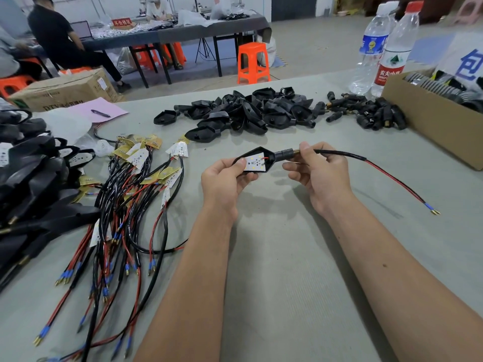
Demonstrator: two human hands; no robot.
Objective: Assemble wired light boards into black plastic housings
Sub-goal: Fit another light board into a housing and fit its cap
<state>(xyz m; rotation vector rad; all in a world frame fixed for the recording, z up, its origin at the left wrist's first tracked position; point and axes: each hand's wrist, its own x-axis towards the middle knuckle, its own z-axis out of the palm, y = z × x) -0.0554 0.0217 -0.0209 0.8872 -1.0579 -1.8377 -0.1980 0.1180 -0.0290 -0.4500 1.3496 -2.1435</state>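
My left hand [224,178] grips a black plastic housing [270,163] with a white light board [254,162] seated inside it, thumb pressing on the board's left end. My right hand [317,171] pinches the brass threaded stem and the black cable [339,154] where they leave the housing's neck. The cable's red wire [397,181] trails right across the table to a blue-sleeved terminal. A tangle of wired light boards [141,163] lies at the left, and a heap of empty black housings [248,111] sits beyond my hands.
Black connector stems [371,113] lie scattered at the back right beside a cardboard box [428,121] of parts. Two water bottles [384,45] stand behind it. Finished black units [31,173] pile at the far left. A pink sheet with a pen [100,112] lies at the back left.
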